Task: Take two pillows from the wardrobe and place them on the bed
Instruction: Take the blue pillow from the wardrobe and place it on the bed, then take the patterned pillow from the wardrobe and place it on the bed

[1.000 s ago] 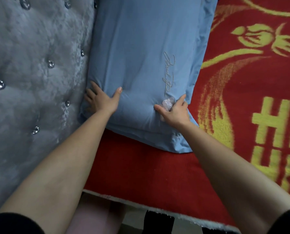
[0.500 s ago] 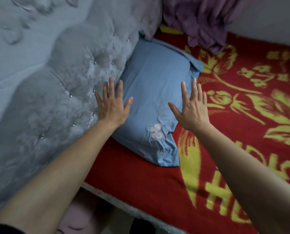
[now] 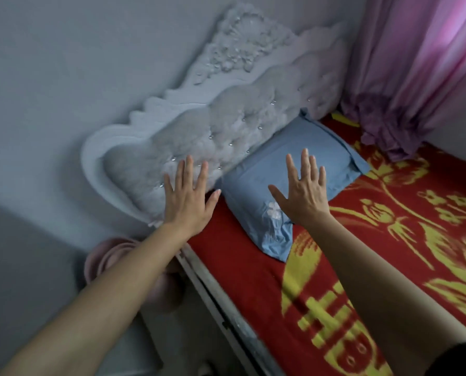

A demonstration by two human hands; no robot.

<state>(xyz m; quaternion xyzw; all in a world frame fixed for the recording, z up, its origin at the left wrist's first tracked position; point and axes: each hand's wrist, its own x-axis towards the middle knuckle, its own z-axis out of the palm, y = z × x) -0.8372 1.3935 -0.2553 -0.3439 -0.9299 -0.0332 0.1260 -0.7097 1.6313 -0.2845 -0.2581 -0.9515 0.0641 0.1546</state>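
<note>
Red patterned bed [image 3: 253, 280] fills the room's corner; one blue pillow [image 3: 294, 156] lies at twelve o'clock against the tufted headboard [image 3: 199, 139]; left hand [image 3: 188, 202] and right hand [image 3: 303, 191] hover spread, empty; I'd fetch the second, setting it alongside.

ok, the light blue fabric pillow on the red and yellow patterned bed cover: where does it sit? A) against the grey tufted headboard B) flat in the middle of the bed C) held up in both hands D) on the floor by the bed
A: the light blue fabric pillow lies along the grey tufted headboard, and both the left hand and right hand are spread open, holding nothing.
</note>
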